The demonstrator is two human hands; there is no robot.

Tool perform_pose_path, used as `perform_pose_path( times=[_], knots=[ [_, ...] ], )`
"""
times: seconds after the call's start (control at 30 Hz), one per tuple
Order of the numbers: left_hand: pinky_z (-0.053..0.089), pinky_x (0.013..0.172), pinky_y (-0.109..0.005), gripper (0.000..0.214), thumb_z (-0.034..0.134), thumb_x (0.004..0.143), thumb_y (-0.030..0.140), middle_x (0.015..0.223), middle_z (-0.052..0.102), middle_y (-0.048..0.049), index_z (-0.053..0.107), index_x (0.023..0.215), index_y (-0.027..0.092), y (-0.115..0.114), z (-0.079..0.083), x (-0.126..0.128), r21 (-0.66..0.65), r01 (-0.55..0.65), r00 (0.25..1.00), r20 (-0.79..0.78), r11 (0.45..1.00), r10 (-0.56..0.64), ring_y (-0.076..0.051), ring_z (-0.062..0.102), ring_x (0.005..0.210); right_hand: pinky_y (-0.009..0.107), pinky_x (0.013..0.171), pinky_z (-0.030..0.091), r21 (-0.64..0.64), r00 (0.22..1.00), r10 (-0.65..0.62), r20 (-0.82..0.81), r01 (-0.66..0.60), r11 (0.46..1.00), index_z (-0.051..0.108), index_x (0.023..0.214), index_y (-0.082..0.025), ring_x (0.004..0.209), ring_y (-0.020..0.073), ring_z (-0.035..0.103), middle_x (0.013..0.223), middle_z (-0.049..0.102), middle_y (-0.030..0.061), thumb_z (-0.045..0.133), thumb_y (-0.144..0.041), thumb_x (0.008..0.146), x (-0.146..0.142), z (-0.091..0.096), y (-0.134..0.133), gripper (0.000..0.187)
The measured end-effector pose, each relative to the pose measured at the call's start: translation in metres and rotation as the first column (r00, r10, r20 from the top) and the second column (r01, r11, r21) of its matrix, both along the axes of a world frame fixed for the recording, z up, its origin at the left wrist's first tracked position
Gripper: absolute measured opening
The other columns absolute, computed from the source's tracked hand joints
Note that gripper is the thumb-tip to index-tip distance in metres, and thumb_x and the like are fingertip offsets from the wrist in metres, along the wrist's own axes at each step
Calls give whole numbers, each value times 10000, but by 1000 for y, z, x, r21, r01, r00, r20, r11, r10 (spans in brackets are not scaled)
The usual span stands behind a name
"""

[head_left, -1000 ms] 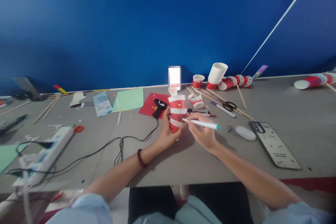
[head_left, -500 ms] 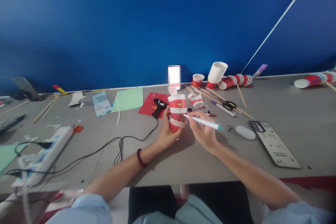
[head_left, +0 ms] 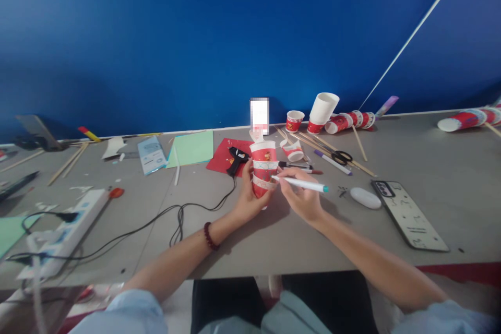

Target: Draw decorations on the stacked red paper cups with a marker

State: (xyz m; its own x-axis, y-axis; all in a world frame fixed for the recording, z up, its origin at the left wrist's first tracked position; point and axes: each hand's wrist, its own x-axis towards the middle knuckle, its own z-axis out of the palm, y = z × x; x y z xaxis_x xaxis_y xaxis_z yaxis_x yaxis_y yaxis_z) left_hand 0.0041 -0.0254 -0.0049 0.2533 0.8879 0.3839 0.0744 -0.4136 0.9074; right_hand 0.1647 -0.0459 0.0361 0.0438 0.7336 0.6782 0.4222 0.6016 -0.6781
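My left hand (head_left: 250,195) is wrapped round a stack of red and white paper cups (head_left: 264,167), holding it upright over the table. Thin coloured lines run along the white rim band in the middle of the stack. In my right hand (head_left: 303,195) is a white marker pen (head_left: 303,183) with a teal end pointing right; its tip is at the right side of the stack, by the lower rim band. Whether the tip touches the paper I cannot tell. Behind my left hand lies a black glue gun (head_left: 237,159) on red paper (head_left: 219,156).
Single and stacked paper cups (head_left: 324,108) stand along the blue wall. Scissors (head_left: 341,157), a purple-capped marker (head_left: 332,162) and wooden sticks lie behind my right hand. A phone (head_left: 410,216) and a white mouse (head_left: 365,198) are on the right. A power strip (head_left: 74,229) and its cable occupy the left.
The marker tip has moved slightly down and left, from the middle rim band towards the lower one. My left hand and the cup stack have stayed nearly still.
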Motion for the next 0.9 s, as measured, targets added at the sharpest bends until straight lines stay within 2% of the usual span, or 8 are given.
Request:
perform_pose_path(
  times=[0.47, 0.67, 0.9],
  knots=[
    [365, 1075, -499, 861, 680, 810, 343, 1376, 416, -155, 131, 1468, 265, -1, 2, 1, 2, 1, 1000, 0, 1000, -1, -290, 437, 1304, 320, 707, 546, 10, 997, -75, 17, 75, 997, 613, 832, -221, 734, 182, 662, 786, 693, 28, 545, -233, 876, 1, 1, 1, 82],
    [369, 1078, -488, 859, 674, 818, 363, 1392, 400, -158, 119, 1467, 269, -1, 3, 1, 7, 8, 1000, 14, 1000, -8, -282, 445, 1304, 308, 671, 552, -28, 994, -27, -104, 24, 999, 605, 846, -215, 717, 177, 668, 776, 682, 26, 541, -250, 889, 0, 1, 0, 85],
    [417, 1032, -492, 898, 705, 789, 380, 1328, 461, -146, 111, 1456, 284, 3, 0, 3, -63, -2, 997, 82, 998, 7, -276, 517, 1230, 313, 660, 562, -34, 986, -12, -168, 7, 999, 594, 864, -214, 724, 180, 677, 800, 680, 32, 530, -282, 908, -1, -1, 1, 103]
  ],
)
